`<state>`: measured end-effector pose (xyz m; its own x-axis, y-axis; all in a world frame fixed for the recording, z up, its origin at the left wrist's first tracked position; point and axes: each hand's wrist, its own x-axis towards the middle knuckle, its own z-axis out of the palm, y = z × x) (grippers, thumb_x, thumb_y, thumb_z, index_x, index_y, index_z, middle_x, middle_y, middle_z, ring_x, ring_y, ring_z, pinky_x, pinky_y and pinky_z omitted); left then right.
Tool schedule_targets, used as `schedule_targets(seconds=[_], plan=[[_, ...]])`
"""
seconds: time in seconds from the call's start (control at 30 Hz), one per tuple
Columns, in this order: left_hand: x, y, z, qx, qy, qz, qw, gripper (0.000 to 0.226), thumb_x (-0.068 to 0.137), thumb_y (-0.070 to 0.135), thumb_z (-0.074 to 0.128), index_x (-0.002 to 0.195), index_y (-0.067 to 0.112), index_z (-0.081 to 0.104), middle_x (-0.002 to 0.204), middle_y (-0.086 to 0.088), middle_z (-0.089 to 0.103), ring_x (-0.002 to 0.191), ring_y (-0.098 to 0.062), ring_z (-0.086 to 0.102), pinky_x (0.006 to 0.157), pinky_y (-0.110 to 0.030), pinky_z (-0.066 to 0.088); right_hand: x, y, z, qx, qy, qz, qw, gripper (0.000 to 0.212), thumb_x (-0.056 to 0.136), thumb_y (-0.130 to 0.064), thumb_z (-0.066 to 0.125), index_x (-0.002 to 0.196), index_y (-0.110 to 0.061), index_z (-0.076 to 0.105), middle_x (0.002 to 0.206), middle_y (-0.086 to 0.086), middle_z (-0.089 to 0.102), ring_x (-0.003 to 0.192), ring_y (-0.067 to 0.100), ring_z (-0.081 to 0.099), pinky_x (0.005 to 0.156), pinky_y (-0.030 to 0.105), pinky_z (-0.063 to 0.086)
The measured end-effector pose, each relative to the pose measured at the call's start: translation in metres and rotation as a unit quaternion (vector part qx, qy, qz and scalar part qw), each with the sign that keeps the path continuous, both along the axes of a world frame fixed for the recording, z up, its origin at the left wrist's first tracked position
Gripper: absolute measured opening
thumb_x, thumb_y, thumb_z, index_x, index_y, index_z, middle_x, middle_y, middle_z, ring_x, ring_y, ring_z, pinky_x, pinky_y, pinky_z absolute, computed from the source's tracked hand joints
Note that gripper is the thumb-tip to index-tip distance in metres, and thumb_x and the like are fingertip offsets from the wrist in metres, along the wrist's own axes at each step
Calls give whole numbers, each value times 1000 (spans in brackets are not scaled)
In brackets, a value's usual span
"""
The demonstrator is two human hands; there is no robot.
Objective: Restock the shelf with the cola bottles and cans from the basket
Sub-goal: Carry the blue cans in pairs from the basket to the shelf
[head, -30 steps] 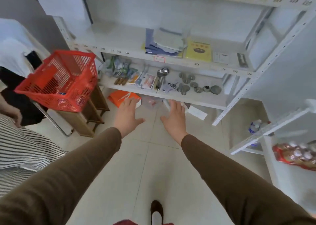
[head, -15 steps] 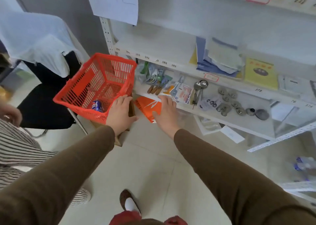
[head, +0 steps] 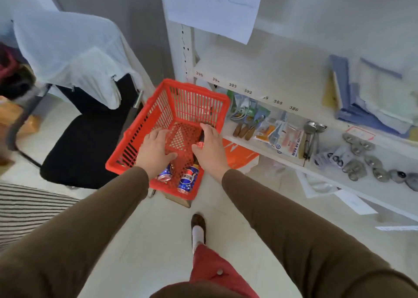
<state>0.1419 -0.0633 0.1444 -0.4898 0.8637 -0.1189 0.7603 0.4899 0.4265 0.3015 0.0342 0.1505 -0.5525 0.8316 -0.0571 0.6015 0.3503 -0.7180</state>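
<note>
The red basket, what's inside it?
Inside the red basket lie two blue cola cans near the front. A dark bottle peeks out beside the right hand. Both hands, the left hand too, cover part of the bottom.

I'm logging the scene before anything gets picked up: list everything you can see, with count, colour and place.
basket: one, red, on a low stand beside the shelf unit
cola cans: two visible, blue, at the basket's near end
cola bottle: at least one, dark with red label, mostly hidden under the right hand
shelf unit: one, white, right, numbered labels along its edge
metal utensils: a few, silver, lower shelf
packaged goods: several, mixed colours, lower shelf
folded papers: a stack, blue and white, upper shelf
chair: one, black, left, white cloth draped over it
left hand: open, over the basket
right hand: open, over the basket
</note>
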Motion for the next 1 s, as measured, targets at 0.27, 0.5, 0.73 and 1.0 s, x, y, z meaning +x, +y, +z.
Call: schedule_targets(seconds=[0.27, 0.5, 0.73, 1.0], plan=[[-68, 25, -63, -96, -84, 53, 990, 82, 83, 26, 78, 152, 11, 35, 153, -14, 38, 137, -38, 37, 113, -49, 37, -95, 20, -63, -179, -43, -75, 980, 69, 96, -19, 65, 156, -12, 32, 158, 11, 37, 147, 32, 31, 121, 44, 28], [-99, 40, -129, -195, -165, 57, 965, 85, 87, 28, 76, 155, 10, 29, 155, -18, 39, 140, -36, 41, 114, -45, 37, -119, -14, -128, -337, -33, -287, 896, 66, 87, -21, 69, 147, -11, 43, 143, 13, 54, 132, 36, 53, 112, 47, 43], [-102, 45, -190, -309, -257, 92, 911, 97, 84, 30, 80, 154, -3, 21, 148, -21, 49, 132, -37, 52, 104, -41, 48, -128, -33, -186, -422, -104, -428, 792, 74, 89, -21, 61, 154, -7, 30, 150, 19, 46, 134, 38, 51, 109, 51, 44], [-99, 38, -242, -297, -318, 201, 878, 81, 85, 35, 79, 147, -2, 42, 145, -19, 54, 130, -35, 55, 107, -43, 46, -141, -31, -224, -393, -259, -411, 781, 79, 93, -27, 63, 156, -5, 22, 159, 19, 28, 147, 37, 29, 121, 44, 27]])
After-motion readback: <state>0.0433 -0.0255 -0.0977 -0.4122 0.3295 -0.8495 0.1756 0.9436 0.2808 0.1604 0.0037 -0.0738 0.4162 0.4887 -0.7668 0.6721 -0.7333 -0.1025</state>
